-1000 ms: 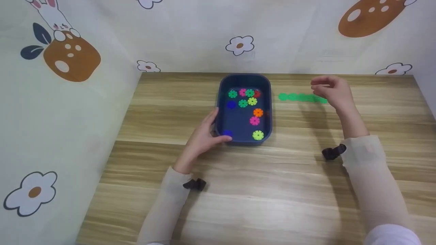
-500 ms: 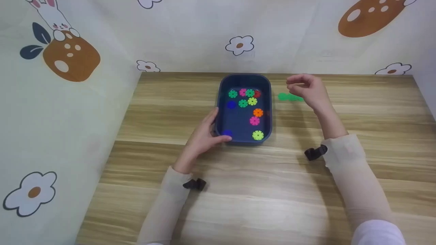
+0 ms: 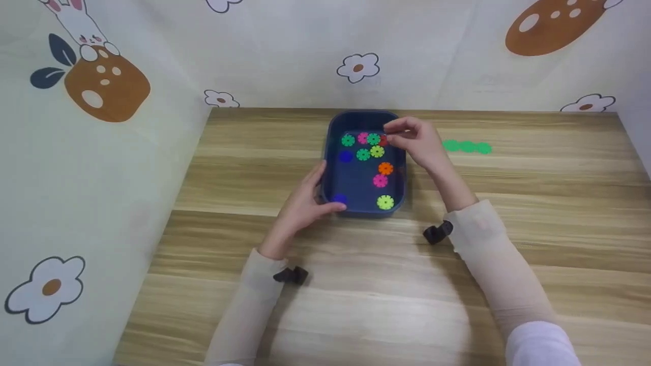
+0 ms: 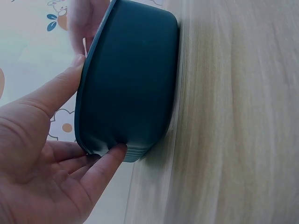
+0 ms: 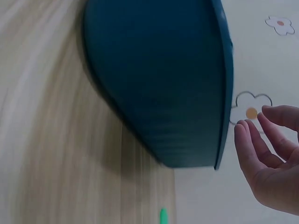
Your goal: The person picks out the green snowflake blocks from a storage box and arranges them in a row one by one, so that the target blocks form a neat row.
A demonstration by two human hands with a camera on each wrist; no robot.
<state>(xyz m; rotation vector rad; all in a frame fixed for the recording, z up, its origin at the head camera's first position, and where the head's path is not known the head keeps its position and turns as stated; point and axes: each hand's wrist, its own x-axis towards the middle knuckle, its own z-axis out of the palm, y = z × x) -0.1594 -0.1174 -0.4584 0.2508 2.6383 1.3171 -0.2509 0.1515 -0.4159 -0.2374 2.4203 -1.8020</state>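
A dark blue plastic box (image 3: pixel 364 209) holds several loose snowflake building discs in green, pink, yellow, orange, red and blue. My left hand (image 3: pixel 300 206) grips its near left corner; in the left wrist view the thumb lies at the rim and the fingers are at the outer wall. My right hand (image 3: pixel 419 145) hovers across the far right rim. Its fingertips are close by the red disc (image 3: pixel 383 141), partly covering it. In the right wrist view the right hand (image 5: pixel 271 158) has loosely bent fingers with nothing visible between them.
Right of the box, a row of green discs (image 3: pixel 467 146) lies on the wooden table (image 3: pixel 366 284); the right hand and wrist hide its left part. A patterned cloth wall (image 3: pixel 285 56) rises behind the table, with another along the left.
My right hand has moved left, from over the right end of the green row to over the box's right rim. The left hand and the box have stayed put.
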